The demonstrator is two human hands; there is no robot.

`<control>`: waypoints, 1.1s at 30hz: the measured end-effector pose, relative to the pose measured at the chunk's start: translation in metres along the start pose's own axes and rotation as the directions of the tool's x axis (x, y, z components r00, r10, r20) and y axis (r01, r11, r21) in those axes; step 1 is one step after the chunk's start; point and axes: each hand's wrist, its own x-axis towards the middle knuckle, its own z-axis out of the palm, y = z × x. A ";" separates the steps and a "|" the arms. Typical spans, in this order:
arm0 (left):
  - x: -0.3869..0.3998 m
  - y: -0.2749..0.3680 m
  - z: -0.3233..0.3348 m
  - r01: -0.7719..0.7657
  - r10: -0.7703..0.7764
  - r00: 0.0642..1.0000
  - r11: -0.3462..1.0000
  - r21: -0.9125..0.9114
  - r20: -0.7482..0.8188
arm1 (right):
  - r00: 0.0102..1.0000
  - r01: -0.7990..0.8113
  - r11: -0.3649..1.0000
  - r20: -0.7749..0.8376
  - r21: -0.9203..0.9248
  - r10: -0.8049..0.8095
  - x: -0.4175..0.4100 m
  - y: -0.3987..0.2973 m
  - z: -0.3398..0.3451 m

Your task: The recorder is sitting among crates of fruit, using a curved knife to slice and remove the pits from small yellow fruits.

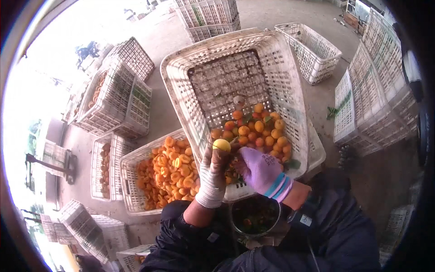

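My left hand (213, 176), in a white glove with darkly stained fingertips, grips a yellow apricot (221, 145) between thumb and fingers. Close to its right, my right hand (261, 170) wears a purple knit glove with blue cuff stripes. Its fingers are curled, and whatever they may hold is hidden. Both hands are over the near end of a tilted white plastic crate (285, 81). Whole orange apricots (259, 126) with a few green leaves lie heaped in its lower right part. To the left, another crate (128, 183) is full of halved, pitted apricots (173, 170).
Between my knees stands a round bucket (255, 217) with dark scraps inside. Stacked crates rise on the left (115, 98), at the back (210, 17) and on the right (373, 95). Another crate (312, 51) sits on the concrete floor behind. A hand pallet truck (69, 168) is at far left.
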 end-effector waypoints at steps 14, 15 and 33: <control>0.007 0.002 0.004 -0.143 0.140 0.990 0.968 0.207 0.032 | 0.998 -0.055 0.997 -0.003 -0.046 0.055 -0.003 0.003 -0.003; 0.006 0.001 0.003 -0.144 0.143 0.989 0.960 0.241 0.022 | 0.998 -0.055 0.998 0.006 -0.032 0.055 -0.003 0.003 -0.003; 0.014 0.013 -0.021 0.048 -0.057 0.998 0.823 -0.566 0.001 | 0.996 0.060 0.990 0.067 -0.128 -0.052 -0.019 0.012 -0.002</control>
